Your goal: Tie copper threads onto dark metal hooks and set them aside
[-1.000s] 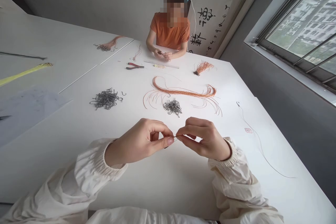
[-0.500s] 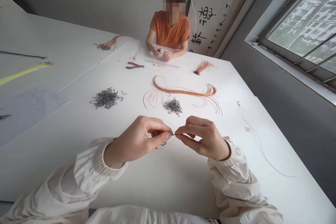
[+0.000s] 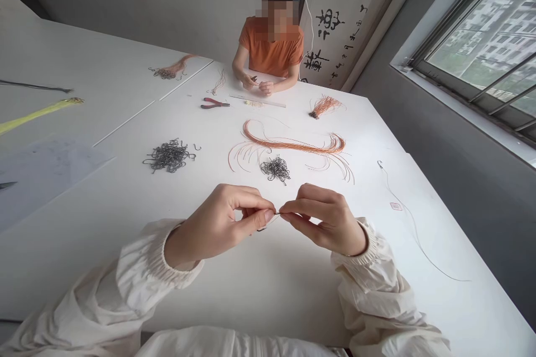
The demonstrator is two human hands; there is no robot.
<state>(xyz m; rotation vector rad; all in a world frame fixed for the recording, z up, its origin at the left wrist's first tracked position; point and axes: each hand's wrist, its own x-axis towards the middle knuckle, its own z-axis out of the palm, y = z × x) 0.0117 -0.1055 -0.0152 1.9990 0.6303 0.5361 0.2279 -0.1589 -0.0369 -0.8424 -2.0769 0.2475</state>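
Observation:
My left hand (image 3: pixel 228 217) pinches a dark fish hook (image 3: pixel 262 229), whose bend peeks out below the fingers. Facing it, my right hand (image 3: pixel 324 217) has thumb and fingertips closed on a thin fishing line at the hook's shank end. The fingertips of both hands nearly meet, and a fine strand slants down between them. Just beyond lies a heap of dark hooks (image 3: pixel 276 168). Behind that stretches a bundle of orange line (image 3: pixel 293 146). A larger pile of hooks (image 3: pixel 171 155) sits to the left.
Across the white table (image 3: pixel 251 301) a co-worker in an orange shirt (image 3: pixel 270 47) handles something small. Near them are red-handled pliers (image 3: pixel 215 103), a ruler (image 3: pixel 268 102) and tied orange bundles (image 3: pixel 324 106). At right lies a hook on a long line (image 3: pixel 412 220); yellow strands (image 3: pixel 42 113) lie left.
My hands stay almost in place, still pinched together. The hook's bend below my left fingers shows slightly less than before. The co-worker's hands have shifted very little.

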